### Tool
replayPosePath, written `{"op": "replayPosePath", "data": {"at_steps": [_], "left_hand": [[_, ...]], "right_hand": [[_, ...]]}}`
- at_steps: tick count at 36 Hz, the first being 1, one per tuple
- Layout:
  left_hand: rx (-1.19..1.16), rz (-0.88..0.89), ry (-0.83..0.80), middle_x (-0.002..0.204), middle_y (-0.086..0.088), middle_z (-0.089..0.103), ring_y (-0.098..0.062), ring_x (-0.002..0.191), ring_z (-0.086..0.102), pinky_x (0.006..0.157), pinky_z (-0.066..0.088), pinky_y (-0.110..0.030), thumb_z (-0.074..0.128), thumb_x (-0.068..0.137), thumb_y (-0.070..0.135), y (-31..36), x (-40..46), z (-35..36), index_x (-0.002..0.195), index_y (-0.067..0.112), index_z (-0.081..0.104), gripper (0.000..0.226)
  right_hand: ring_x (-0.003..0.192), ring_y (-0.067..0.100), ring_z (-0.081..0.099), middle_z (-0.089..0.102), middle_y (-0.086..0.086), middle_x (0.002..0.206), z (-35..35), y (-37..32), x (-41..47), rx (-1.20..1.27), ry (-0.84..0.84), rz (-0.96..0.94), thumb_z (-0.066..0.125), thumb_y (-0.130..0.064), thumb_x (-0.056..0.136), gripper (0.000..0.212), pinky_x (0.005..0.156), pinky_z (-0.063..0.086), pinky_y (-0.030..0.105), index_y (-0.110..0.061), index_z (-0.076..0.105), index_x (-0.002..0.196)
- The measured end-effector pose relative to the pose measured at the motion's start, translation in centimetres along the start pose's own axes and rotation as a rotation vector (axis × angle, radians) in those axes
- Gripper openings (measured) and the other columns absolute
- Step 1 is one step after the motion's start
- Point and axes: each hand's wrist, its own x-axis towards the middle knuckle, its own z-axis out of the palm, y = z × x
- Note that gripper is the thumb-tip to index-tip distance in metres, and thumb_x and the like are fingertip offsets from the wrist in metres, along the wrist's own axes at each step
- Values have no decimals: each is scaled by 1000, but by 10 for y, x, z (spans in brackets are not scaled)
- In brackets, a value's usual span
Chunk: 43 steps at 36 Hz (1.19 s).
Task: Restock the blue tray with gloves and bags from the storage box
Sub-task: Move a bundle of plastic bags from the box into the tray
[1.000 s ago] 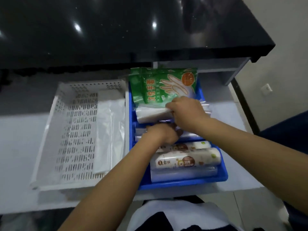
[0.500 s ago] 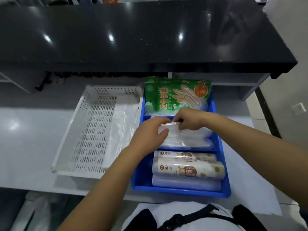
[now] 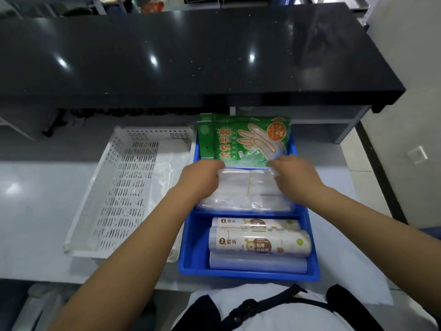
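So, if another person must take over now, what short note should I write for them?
Left hand and right hand: each holds one end of the clear bag stack in the middle compartment of the blue tray.
Far compartment: green glove packs, standing tilted.
Near compartment: three bag rolls, lying flat.
White basket, left of the tray: only a thin clear plastic sheet visible.
Done: all three compartments hold stock.
Left: settle the stack, let go, probably check the basket.

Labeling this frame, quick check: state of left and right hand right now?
Left hand: fingers curled onto the left end of the clear bag pack in the blue tray.
Right hand: grips the pack's right end.
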Motion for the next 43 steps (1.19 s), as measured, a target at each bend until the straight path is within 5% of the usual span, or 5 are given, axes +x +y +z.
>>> {"op": "replayPosePath", "data": {"at_steps": [5, 10, 23, 34, 43], "left_hand": [[-165, 93, 244, 139, -1, 57, -23, 127, 50, 103, 41, -37, 51, 95, 14, 10, -17, 10, 137, 19, 54, 42], [-19, 107, -111, 165, -1, 12, -23, 151, 9, 121, 10, -36, 31, 105, 36, 13, -32, 33, 154, 22, 27, 51], [-18, 33, -156, 165, 3, 7, -20, 152, 7, 122, 8, -40, 28, 103, 45, 16, -30, 35, 156, 25, 19, 57], [-217, -116, -88, 164, 4, 14, -20, 152, 7, 123, 10, -41, 41, 99, 52, 28, -60, 16, 155, 31, 21, 63], [-412, -382, 174, 164, 6, 14, -18, 151, 7, 120, 8, -34, 50, 90, 58, 58, -180, 33, 153, 37, 24, 71]], "right_hand": [[108, 31, 55, 66, 6, 120, 11, -3, -19, 8, 123, 12, 55, -5, 86, 39, 85, 40, 38, -17, 65, 122], [130, 26, 48, 57, 4, 139, 27, -9, -42, 51, 122, -27, 56, -9, 89, 39, 108, 32, 43, -18, 61, 127], [150, 22, 17, 28, -4, 161, 26, -1, -44, 22, -60, -6, 43, -20, 97, 51, 117, 7, 59, -29, 34, 147], [148, 21, 21, 31, -4, 159, 7, 3, -61, 287, -83, 69, 50, -56, 92, 61, 118, 16, 54, -34, 35, 147], [147, 22, 26, 39, -1, 155, -22, -58, -114, 608, -67, -143, 60, -47, 89, 57, 117, 22, 49, -28, 49, 141]]}}
